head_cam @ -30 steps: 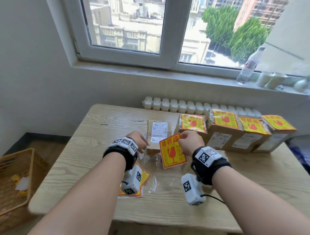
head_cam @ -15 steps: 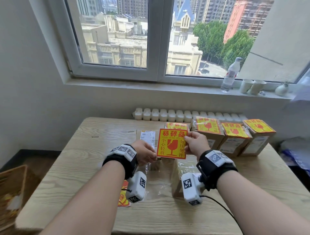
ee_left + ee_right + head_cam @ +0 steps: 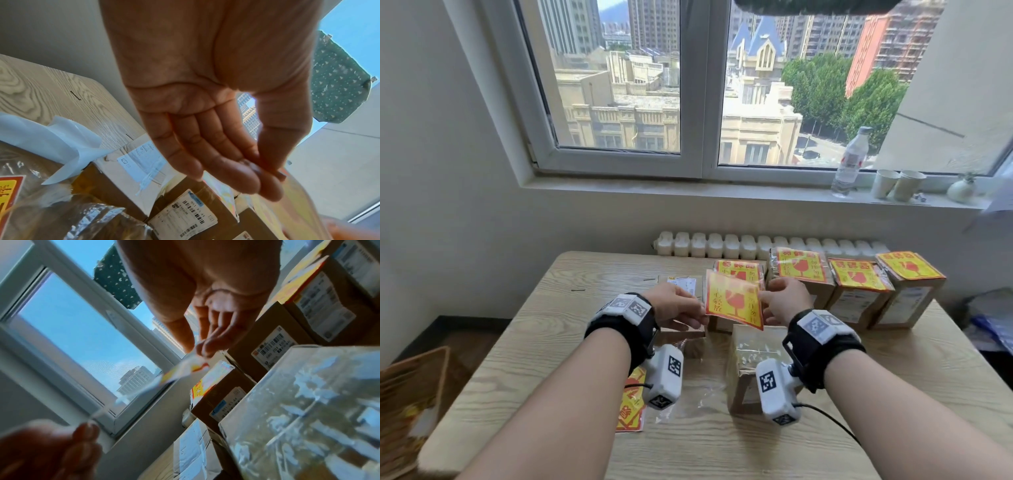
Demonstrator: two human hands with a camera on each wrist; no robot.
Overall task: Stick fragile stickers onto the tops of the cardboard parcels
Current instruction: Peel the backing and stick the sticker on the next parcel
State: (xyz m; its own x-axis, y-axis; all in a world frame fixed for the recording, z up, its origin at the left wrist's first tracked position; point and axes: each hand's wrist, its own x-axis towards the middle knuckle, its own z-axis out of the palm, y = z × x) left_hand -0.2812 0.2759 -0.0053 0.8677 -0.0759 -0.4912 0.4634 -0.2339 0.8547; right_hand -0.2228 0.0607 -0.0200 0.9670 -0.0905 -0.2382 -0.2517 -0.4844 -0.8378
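You hold the fragile sticker (image 3: 734, 298) in the air between both hands, tilted so its far edge is raised. Your left hand (image 3: 677, 307) pinches its left edge between thumb and fingertips, and your right hand (image 3: 784, 301) pinches its right edge the same way. The sticker hangs over the near parcel (image 3: 755, 363), the tape-wrapped box just in front of your right wrist, whose top carries no sticker yet. A second bare parcel (image 3: 681, 291) with a white shipping label sits to the left behind your left hand. Four labelled parcels (image 3: 856, 291) stand in a row along the far right of the wooden table (image 3: 544, 342).

The main risk, as I judge it, is the sticker folding. It is thin and bows between your two pinches, so if the hands drift closer the adhesive side could touch itself or your fingers. Lowering it at this tilt may catch one edge first and leave it skewed or wrinkled. The glossy tape on the near parcel may also trap bubbles. The spare stickers (image 3: 631, 407) and loose clear film (image 3: 688, 404) at the near left could snag a low edge.
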